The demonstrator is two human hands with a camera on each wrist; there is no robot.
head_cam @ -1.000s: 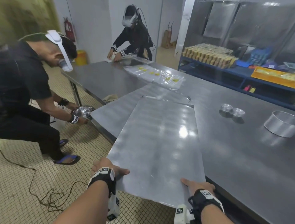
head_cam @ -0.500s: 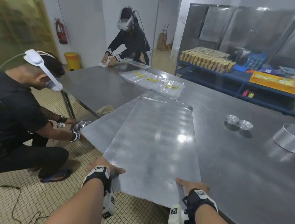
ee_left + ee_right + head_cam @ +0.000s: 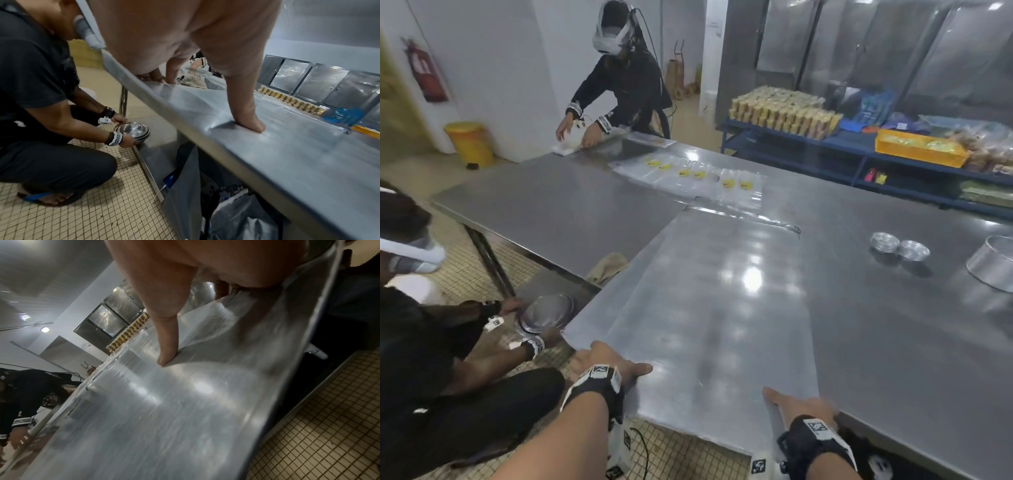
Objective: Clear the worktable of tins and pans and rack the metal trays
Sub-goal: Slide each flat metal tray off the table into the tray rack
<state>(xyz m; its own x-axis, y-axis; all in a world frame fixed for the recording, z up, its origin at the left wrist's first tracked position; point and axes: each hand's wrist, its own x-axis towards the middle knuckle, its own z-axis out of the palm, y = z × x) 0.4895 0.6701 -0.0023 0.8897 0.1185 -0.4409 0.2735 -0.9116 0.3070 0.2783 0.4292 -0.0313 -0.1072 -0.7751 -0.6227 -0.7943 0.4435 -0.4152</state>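
We've got both hands on the near edge of the metal tray, thumbs on top: left hand at its left corner, right hand further right. It lies on the table, near end overhanging. 2 small tins sit well off right.

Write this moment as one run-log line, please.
left hand: grips metal tray near edge | right hand: grips same edge | tray: overhangs worktable | small tins: remain on table
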